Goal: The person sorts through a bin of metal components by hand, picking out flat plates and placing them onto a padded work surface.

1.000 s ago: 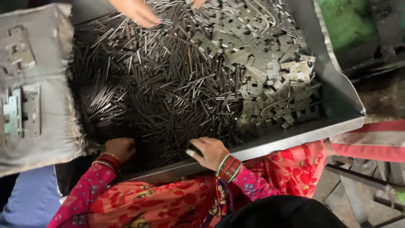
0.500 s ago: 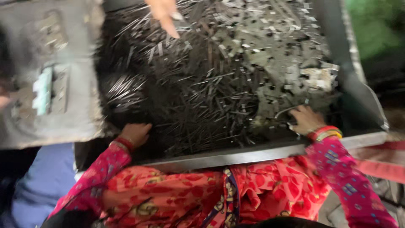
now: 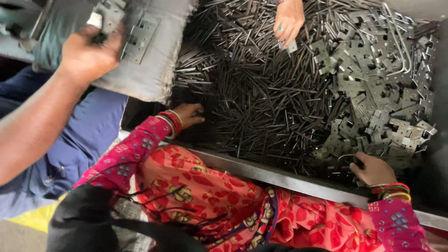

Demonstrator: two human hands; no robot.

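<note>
We are at the picking stage: both hands are down in the tray (image 3: 280, 177) of metal parts. Our left hand (image 3: 189, 114) rests at the near edge of the pin heap (image 3: 252, 102), fingers curled into the pins; whether it grips any we cannot tell. Our right hand (image 3: 373, 170) sits at the near side of the plate pile (image 3: 378, 93), fingers bent narrow around a plate or two. A co-worker's hand (image 3: 288, 21) picks at the far side; another's hand (image 3: 88, 56) holds a padded board (image 3: 144, 60) bearing plates. Next move, we judge: a firm pinch and a clean lift, since the plates interlock
</note>
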